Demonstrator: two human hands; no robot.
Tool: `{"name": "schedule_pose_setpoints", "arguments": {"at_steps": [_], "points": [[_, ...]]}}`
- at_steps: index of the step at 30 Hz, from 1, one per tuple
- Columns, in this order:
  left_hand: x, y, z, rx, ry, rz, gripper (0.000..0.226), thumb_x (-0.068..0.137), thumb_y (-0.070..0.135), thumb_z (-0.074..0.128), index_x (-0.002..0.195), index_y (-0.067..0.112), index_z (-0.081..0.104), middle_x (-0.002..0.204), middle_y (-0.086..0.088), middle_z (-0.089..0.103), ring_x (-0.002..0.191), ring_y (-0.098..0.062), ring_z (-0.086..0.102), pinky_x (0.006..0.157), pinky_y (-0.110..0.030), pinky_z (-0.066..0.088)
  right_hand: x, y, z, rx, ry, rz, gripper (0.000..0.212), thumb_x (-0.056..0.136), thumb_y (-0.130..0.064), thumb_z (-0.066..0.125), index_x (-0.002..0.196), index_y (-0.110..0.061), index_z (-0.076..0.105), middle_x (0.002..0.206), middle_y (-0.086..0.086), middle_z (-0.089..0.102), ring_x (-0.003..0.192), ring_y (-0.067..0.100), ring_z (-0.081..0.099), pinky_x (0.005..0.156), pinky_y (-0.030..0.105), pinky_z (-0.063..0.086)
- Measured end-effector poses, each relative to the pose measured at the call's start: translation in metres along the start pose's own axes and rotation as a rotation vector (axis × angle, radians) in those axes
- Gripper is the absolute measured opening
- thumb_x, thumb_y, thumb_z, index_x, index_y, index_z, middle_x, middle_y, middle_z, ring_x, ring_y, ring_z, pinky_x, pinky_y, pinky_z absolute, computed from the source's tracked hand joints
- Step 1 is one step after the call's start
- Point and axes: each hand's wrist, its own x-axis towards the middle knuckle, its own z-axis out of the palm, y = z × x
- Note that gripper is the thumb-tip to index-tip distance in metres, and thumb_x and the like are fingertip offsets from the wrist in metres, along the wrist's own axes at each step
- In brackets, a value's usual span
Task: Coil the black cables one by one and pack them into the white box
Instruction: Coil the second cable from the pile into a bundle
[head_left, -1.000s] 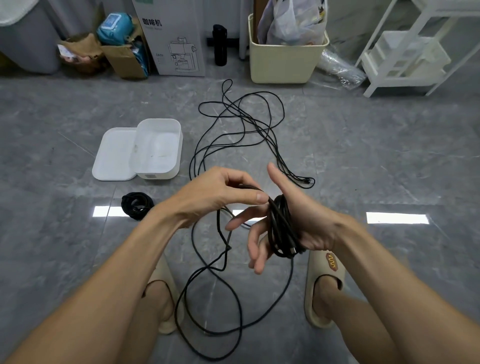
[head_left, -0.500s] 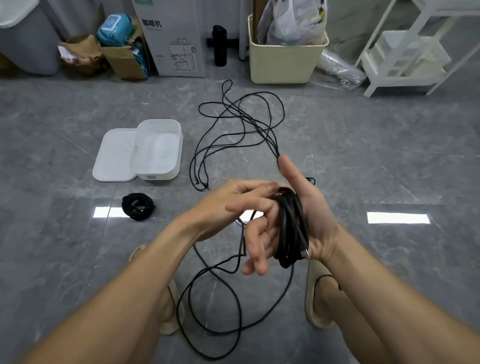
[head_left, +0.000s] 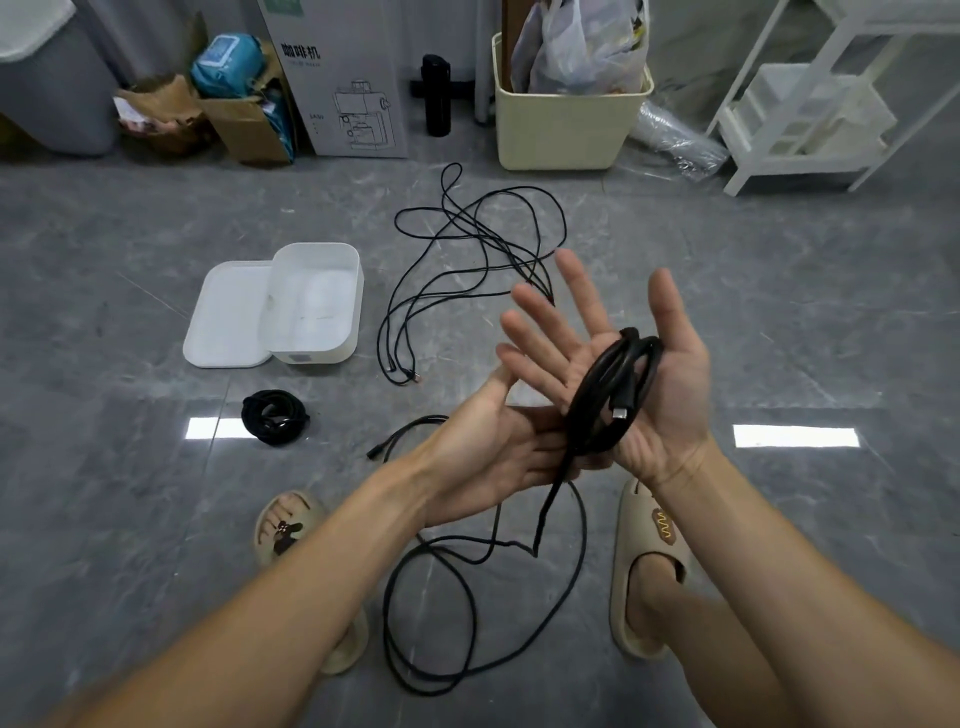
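My right hand (head_left: 670, 400) is held palm up with straight, spread fingers, and a black cable (head_left: 613, 384) is coiled around the palm, its USB plug lying on top. From the coil the cable drops across the fingers of my left hand (head_left: 483, 457), just below and left of the right hand. Its fingertips are hidden under the coil. The remaining cable lies in loose loops (head_left: 431, 623) between my feet. The white box (head_left: 311, 356) stands open at the left. A finished black coil (head_left: 274, 417) lies on the floor in front of it. More loose black cables (head_left: 467, 244) sprawl beyond my hands.
The box's lid (head_left: 228, 317) lies against its left side. At the back stand a cream bin (head_left: 566, 130), a cardboard carton (head_left: 343, 78), a black bottle (head_left: 435, 96) and a white rack (head_left: 810, 119). My slippered feet (head_left: 649, 561) flank the cable loops.
My right hand has turned palm up and spread its fingers, with the coil still round it. My left hand has dropped from above the coil to below it, drawing in more cable.
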Motion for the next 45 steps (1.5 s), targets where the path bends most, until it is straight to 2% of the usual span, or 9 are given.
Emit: {"name": "schedule_pose_setpoints", "arguments": {"at_steps": [9, 14, 18, 21, 24, 28, 31, 33, 45], "points": [[-0.005, 0.006, 0.0, 0.073, -0.003, -0.114, 0.099, 0.093, 0.074, 0.006, 0.142, -0.001, 0.046, 0.13, -0.019, 0.065, 0.117, -0.031, 0.065, 0.102, -0.037, 0.047, 0.0, -0.014, 0.014, -0.449, 0.379, -0.337, 0.058, 0.102, -0.057, 0.034, 0.147, -0.024, 0.048, 0.139, 0.019, 0.06, 0.123, 0.041, 0.061, 0.115, 0.054, 0.037], [-0.008, 0.014, -0.004, 0.159, -0.01, -0.1, 0.098, 0.093, 0.074, 0.011, 0.133, -0.003, 0.056, 0.118, -0.021, 0.07, 0.071, -0.018, 0.061, 0.076, -0.03, 0.052, 0.001, -0.015, 0.011, -0.781, 0.486, -0.324, 0.057, 0.101, -0.058, 0.029, 0.147, -0.03, 0.048, 0.134, 0.011, 0.065, 0.117, 0.031, 0.067, 0.116, 0.053, 0.034], [-0.016, 0.025, -0.007, 0.275, 0.011, -0.103, 0.09, 0.094, 0.069, 0.019, 0.12, -0.002, 0.067, 0.09, -0.012, 0.072, 0.051, -0.012, 0.039, 0.055, -0.024, 0.041, 0.003, -0.018, 0.005, -0.992, 0.544, -0.287, 0.054, 0.099, -0.062, 0.03, 0.142, -0.036, 0.051, 0.128, 0.009, 0.068, 0.113, 0.024, 0.069, 0.116, 0.051, 0.032], [-0.026, 0.036, -0.01, 0.44, 0.117, 0.011, 0.066, 0.093, 0.061, 0.038, 0.1, 0.008, 0.076, 0.053, 0.004, 0.047, 0.045, -0.01, 0.022, 0.048, -0.023, 0.025, 0.003, -0.023, 0.002, -1.094, 0.574, -0.197, 0.059, 0.093, -0.069, 0.032, 0.137, -0.036, 0.055, 0.118, 0.013, 0.071, 0.107, 0.026, 0.071, 0.113, 0.049, 0.036], [-0.031, 0.042, -0.015, 0.556, 0.193, 0.183, 0.036, 0.085, 0.046, 0.062, 0.083, 0.014, 0.077, 0.049, 0.006, 0.026, 0.048, -0.011, 0.017, 0.049, -0.025, 0.016, 0.001, -0.017, 0.004, -1.07, 0.503, 0.081, 0.069, 0.099, -0.069, 0.02, 0.132, -0.023, 0.059, 0.102, 0.022, 0.071, 0.099, 0.037, 0.072, 0.104, 0.048, 0.047], [-0.031, 0.043, -0.014, 0.659, 0.229, 0.238, 0.025, 0.072, 0.033, 0.076, 0.073, 0.009, 0.071, 0.055, 0.002, 0.05, 0.05, -0.006, 0.033, 0.055, -0.024, 0.021, -0.002, -0.003, 0.008, -0.987, 0.38, 0.478, 0.095, 0.089, -0.08, 0.014, 0.128, -0.007, 0.061, 0.085, 0.028, 0.067, 0.079, 0.041, 0.071, 0.105, 0.051, 0.048], [-0.03, 0.042, -0.013, 0.656, 0.211, 0.284, 0.019, 0.07, 0.028, 0.083, 0.072, 0.015, 0.07, 0.059, 0.001, 0.06, 0.057, -0.011, 0.051, 0.064, -0.024, 0.044, -0.003, 0.0, 0.011, -0.899, 0.214, 0.683, 0.11, 0.081, -0.088, 0.01, 0.123, -0.002, 0.066, 0.083, 0.029, 0.067, 0.074, 0.037, 0.071, 0.076, 0.032, 0.055], [-0.028, 0.041, -0.013, 0.605, 0.208, 0.328, 0.016, 0.069, 0.025, 0.077, 0.075, 0.015, 0.067, 0.066, 0.002, 0.066, 0.065, -0.012, 0.061, 0.074, -0.021, 0.051, -0.003, 0.003, 0.009, -0.811, 0.058, 0.768, 0.117, 0.078, -0.092, 0.012, 0.124, 0.002, 0.064, 0.081, 0.027, 0.068, 0.071, 0.035, 0.072, 0.08, 0.041, 0.053], [-0.011, 0.022, 0.005, 0.253, 0.213, 0.424, 0.006, 0.085, 0.024, 0.072, 0.089, 0.019, 0.072, 0.084, 0.002, 0.07, 0.083, -0.01, 0.066, 0.082, -0.022, 0.052, 0.002, 0.023, 0.008, -0.1, -0.416, 0.559, 0.092, 0.094, -0.073, 0.033, 0.141, 0.006, 0.046, 0.101, 0.034, 0.067, 0.086, 0.041, 0.074, 0.094, 0.046, 0.055]]}}
